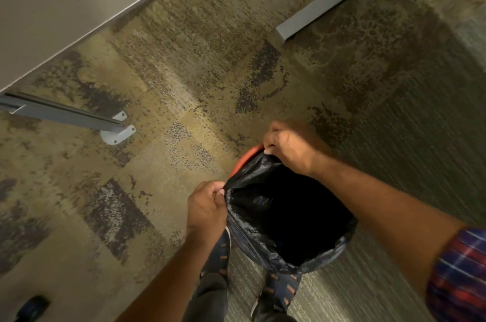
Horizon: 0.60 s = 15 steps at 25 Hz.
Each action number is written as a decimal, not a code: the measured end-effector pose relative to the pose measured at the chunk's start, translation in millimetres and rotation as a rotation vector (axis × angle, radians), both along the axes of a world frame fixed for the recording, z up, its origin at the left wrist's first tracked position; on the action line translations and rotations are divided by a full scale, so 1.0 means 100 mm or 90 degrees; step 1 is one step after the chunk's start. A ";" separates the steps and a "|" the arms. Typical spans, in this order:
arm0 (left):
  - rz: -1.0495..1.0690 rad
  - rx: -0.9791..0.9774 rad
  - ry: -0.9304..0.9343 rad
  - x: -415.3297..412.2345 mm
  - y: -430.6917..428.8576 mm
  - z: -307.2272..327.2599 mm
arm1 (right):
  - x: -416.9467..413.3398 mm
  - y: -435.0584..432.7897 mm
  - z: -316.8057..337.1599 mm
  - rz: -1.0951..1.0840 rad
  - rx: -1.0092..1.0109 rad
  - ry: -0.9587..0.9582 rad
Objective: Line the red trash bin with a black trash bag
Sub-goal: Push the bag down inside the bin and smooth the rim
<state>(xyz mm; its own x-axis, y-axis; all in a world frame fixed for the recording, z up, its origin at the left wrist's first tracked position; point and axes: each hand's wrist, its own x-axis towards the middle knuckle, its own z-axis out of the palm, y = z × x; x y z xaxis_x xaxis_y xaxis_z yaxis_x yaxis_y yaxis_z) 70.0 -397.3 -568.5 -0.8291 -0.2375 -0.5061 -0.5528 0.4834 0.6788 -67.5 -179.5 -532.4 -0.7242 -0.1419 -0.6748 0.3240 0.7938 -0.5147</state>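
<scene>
The red trash bin (246, 157) stands on the carpet just ahead of my feet; only a curved strip of its rim shows at the far left. A black trash bag (263, 240) sits inside it, mouth open, its edge folded over the near and right rim. My left hand (206, 207) pinches the bag's edge at the left side of the rim. My right hand (290, 149) grips the bag's edge at the far side, by the bare red rim.
Patterned carpet (184, 85) covers the floor. A grey desk leg with a white foot (117, 132) lies at the left, another grey leg (323, 8) at the upper right. A wall (65, 6) runs along the upper left. My shoes (282, 288) stand beside the bin.
</scene>
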 end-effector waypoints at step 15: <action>-0.019 0.171 -0.160 -0.61 -0.22 -0.26 | -0.50 0.22 -0.31 0.245 0.084 -0.053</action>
